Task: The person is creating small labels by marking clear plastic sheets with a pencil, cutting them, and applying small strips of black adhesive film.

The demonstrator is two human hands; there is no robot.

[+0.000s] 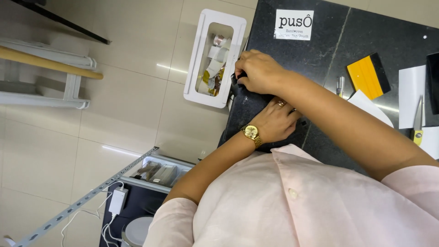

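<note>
Black stone surface, both hands at its corner | right hand in a closed grip on a small dark item at the edge | left hand pressed flat just beside, holds nothing | step: seems mid-handling; careful hold needed | white bin below the edge; yellow squeegee, scissors well apart.

Bin on the floor left of the counter (squeegee on counter)
</note>
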